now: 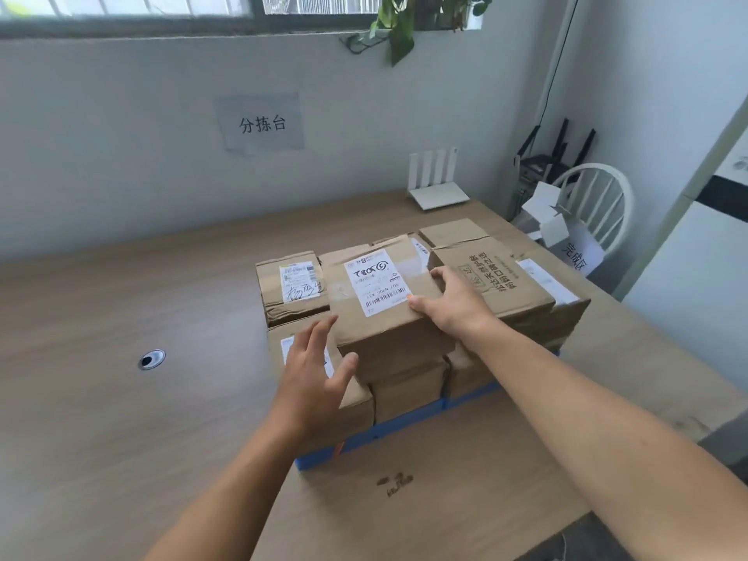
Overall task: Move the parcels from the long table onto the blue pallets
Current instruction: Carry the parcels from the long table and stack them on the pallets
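Far left on the table [121, 439] sits a cable hole [151, 359], well apart from the work. Next comes the left hand [313, 372], fingers straight and spread, holding nothing. Its thumb is at or just short of the near-left face of the top box [380, 317]; I cannot tell whether it touches. That box, with a white label [374, 281] on its lid, lies on the stack on the pallet [404, 419], turned askew to the boxes beneath and jutting past the lower one in front. The right hand [449, 301] grips its right end, fingers curled over the far edge and thumb along the near one, close against the big box [506, 285]. Beyond stand a white router [435, 192] and a chair [595, 196]. As I judge it, the main risk is that the top box tips toward its overhanging near-left corner if the right hand lets go before the box is squared. Shoving it straight could also nudge the lower boxes toward the pallet's edge, or pinch fingers against the big box. Counted: seven boxes in sight on the pallet, with others perhaps hidden. One blue base shows, though its seams suggest several pieces. There are two hands, one of them gripping.
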